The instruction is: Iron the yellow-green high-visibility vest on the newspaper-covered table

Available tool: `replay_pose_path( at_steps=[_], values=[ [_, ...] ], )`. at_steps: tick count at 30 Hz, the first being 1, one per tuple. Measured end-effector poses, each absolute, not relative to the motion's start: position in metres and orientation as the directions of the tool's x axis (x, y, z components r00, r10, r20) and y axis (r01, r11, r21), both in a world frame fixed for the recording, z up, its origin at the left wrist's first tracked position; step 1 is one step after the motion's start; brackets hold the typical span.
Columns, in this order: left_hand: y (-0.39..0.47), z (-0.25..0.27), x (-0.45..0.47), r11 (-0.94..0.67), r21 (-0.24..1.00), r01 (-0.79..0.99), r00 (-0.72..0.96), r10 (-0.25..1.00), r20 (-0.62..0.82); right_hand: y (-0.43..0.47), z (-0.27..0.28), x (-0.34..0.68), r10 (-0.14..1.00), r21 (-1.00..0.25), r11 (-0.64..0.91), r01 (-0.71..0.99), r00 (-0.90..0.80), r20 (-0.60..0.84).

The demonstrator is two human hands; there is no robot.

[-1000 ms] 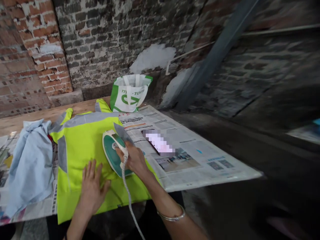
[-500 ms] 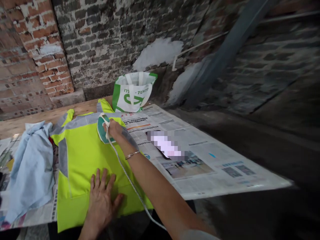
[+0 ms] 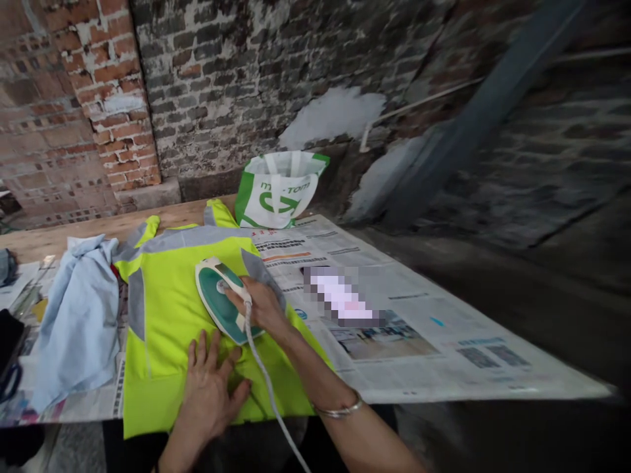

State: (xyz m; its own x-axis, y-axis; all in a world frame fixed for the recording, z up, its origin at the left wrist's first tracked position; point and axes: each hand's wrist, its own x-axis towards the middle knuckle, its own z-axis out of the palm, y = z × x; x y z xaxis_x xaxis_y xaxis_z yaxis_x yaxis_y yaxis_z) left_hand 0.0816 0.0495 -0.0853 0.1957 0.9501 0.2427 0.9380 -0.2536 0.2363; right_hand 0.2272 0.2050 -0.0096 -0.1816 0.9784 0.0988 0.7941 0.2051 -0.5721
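Note:
A neon yellow top with grey panels [image 3: 170, 289] lies spread out on the newspaper-covered table. My right hand [image 3: 261, 303] is wrapped round the handle of a green and white clothes iron [image 3: 221, 299], whose soleplate faces down on the middle of the top. From the iron's rear a white cord [image 3: 269, 384] runs down toward the bottom edge of the view. My left hand [image 3: 210, 387] rests flat on the lower part of the top, fingers spread, just below the iron. It holds nothing.
Left of the top lies a crumpled light blue cloth [image 3: 81, 309]. A white and green bag [image 3: 280, 190] stands at the back. To the right, a phone with a blurred screen [image 3: 340, 295] lies on the newspaper [image 3: 394, 368]. Dark scissors handles [image 3: 10, 382] show at far left.
My right hand has drawn the iron from the upper part of the top down toward me, close to my left hand. The left hand stays flat on the fabric. The view has shifted slightly left.

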Motion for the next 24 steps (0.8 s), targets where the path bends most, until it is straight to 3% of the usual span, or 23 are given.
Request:
replay_pose_path(
  at_steps=[12,18,24],
  values=[
    [0.046,-0.089,0.060,-0.241,0.227,0.944,0.179,0.948,0.264,0.292,0.029,0.155,0.994,-0.576,0.105,0.810,-0.078,0.071],
    [0.036,-0.113,0.010,-0.045,0.090,0.995,-0.009,0.854,0.521,0.263,0.012,0.181,0.970,-0.583,0.235,0.777,-0.224,0.093],
    [0.025,-0.128,0.013,0.033,-0.011,0.999,-0.022,0.843,0.537,0.194,-0.008,0.198,0.899,-0.639,0.393,0.661,-0.422,0.117]
  ],
)
